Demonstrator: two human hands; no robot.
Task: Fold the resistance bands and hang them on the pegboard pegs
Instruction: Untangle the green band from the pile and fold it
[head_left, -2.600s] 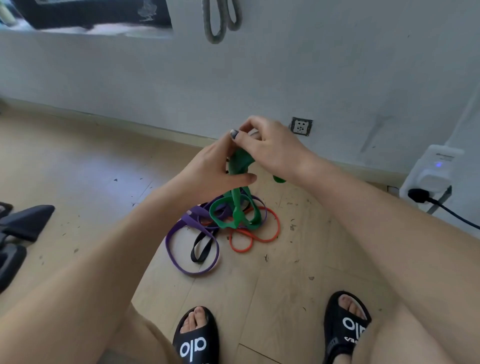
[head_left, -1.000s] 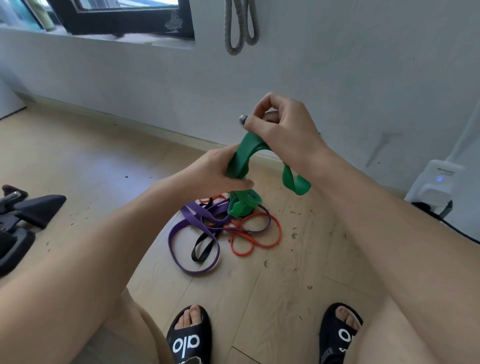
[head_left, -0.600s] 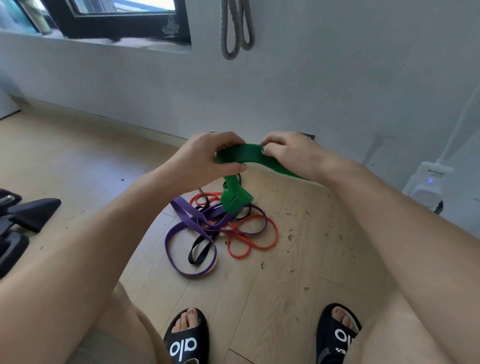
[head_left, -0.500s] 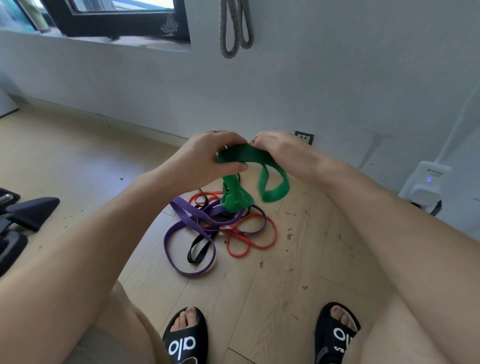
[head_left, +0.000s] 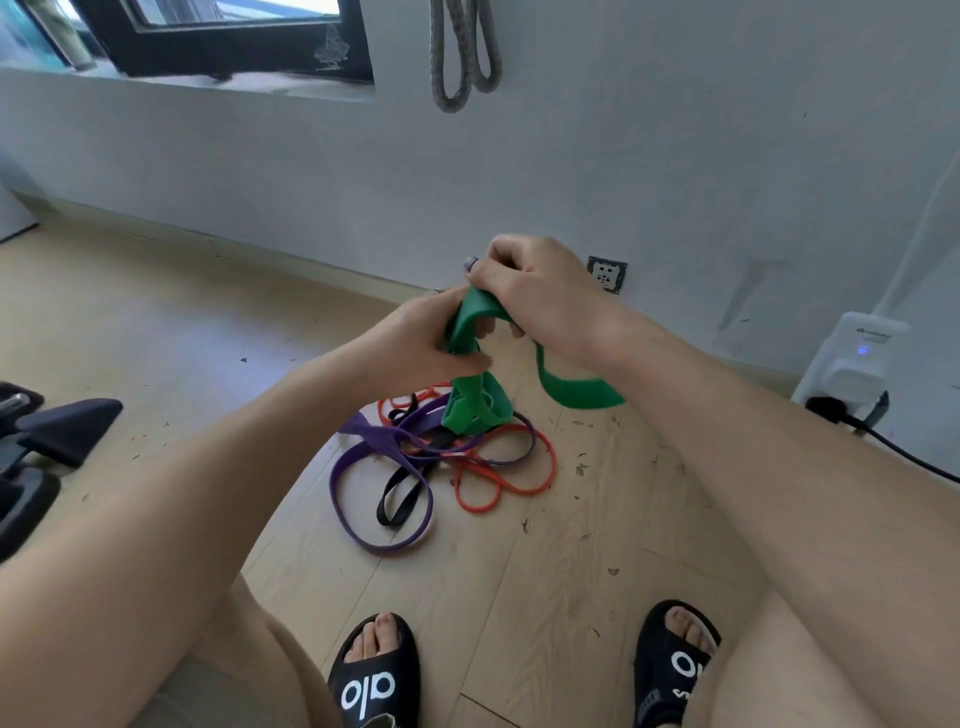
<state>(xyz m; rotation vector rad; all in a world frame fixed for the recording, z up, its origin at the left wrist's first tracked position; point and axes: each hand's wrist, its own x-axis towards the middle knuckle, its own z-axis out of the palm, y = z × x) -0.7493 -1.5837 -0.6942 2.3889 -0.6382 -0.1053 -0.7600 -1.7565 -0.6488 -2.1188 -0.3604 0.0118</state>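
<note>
A wide green resistance band (head_left: 470, 400) hangs in folds between my two hands above the floor. My left hand (head_left: 415, 340) grips the gathered folds from the left. Just above and to the right, my right hand (head_left: 535, 296) pinches the band's top, and a loose loop of the band hangs down under my right wrist. On the wooden floor below lie a purple band (head_left: 363, 467), an orange band (head_left: 498, 483) and a black band (head_left: 400, 499), tangled together. A grey band (head_left: 462, 57) hangs on the wall at the top; its peg is out of view.
A white wall with a socket (head_left: 607, 274) runs behind the hands. A white plugged-in device (head_left: 852, 358) with a black cable sits at the right. Black equipment (head_left: 47, 441) lies on the floor at the left. My feet in black slides (head_left: 374, 675) are at the bottom.
The hands went up and down while gathering the green band. Since half a second ago my right hand has risen above my left, and the loose loop has swung out to the right.
</note>
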